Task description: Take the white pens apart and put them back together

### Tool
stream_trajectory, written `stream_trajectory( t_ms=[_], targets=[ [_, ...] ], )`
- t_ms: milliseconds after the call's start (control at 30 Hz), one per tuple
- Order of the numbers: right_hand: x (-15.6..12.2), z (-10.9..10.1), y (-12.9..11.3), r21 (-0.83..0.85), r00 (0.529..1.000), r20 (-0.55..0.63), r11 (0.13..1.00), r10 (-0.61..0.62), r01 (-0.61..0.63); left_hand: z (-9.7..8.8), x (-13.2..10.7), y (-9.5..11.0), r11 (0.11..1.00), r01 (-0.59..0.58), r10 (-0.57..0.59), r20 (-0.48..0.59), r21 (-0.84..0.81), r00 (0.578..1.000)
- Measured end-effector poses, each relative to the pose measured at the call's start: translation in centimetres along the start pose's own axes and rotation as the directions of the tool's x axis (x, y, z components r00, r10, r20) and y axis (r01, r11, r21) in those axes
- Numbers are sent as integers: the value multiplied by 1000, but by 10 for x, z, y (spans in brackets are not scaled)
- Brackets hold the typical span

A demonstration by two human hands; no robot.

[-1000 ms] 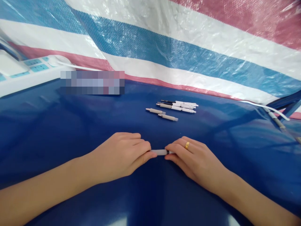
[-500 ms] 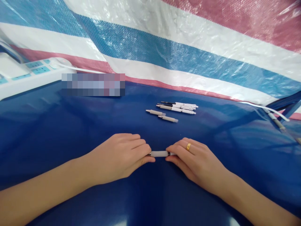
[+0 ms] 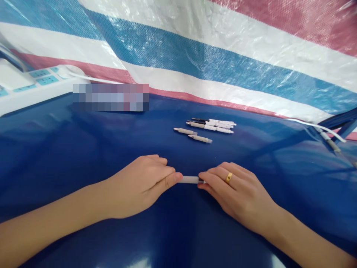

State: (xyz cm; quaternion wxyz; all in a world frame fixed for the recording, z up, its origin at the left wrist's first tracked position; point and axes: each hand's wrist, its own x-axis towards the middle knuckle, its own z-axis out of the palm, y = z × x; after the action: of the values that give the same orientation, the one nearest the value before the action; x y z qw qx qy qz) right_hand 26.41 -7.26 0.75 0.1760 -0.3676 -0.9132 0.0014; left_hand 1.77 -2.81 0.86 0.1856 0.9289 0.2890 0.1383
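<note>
Two-handed, I pinched a pale frosted pen barrel [image 3: 189, 179] at six o'clock, over my glossy navy bench [image 3: 83, 156]. My left grip [image 3: 142, 186] was closed on one end, my right grip [image 3: 237, 197] on the other, dark-tipped end. Beige and white pen parts [image 3: 206, 130] lay at twelve o'clock. Even fingertip pressure from both sides seemed to suit this hold.

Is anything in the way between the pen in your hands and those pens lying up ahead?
No, nothing visible. Only the dark blue tabletop lies between the white pen, held by your left hand and right hand, and the loose pen pieces and pens.
</note>
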Motion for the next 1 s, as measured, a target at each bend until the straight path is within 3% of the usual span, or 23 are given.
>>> stream_trajectory(
  t_ms=[133,333,600,767,1000],
  targets=[
    [0,-2,3,17,1000,12,1000,21,-21,-2,0,-2,999,38,-40,-86,-30,995],
    [3,-4,6,105,994,82,992,66,-74,0,0,-5,997,54,-55,-9,-59,998],
    [4,-2,12,82,991,105,992,87,-95,-5,-2,-15,989,80,-87,-48,-125,995],
    [6,-3,16,50,988,108,991,114,-120,-7,-3,-23,998,36,-41,-83,-59,996],
    [4,-1,27,1,976,77,979,203,-203,-10,-2,-28,994,106,-101,-167,25,981]
  ],
)
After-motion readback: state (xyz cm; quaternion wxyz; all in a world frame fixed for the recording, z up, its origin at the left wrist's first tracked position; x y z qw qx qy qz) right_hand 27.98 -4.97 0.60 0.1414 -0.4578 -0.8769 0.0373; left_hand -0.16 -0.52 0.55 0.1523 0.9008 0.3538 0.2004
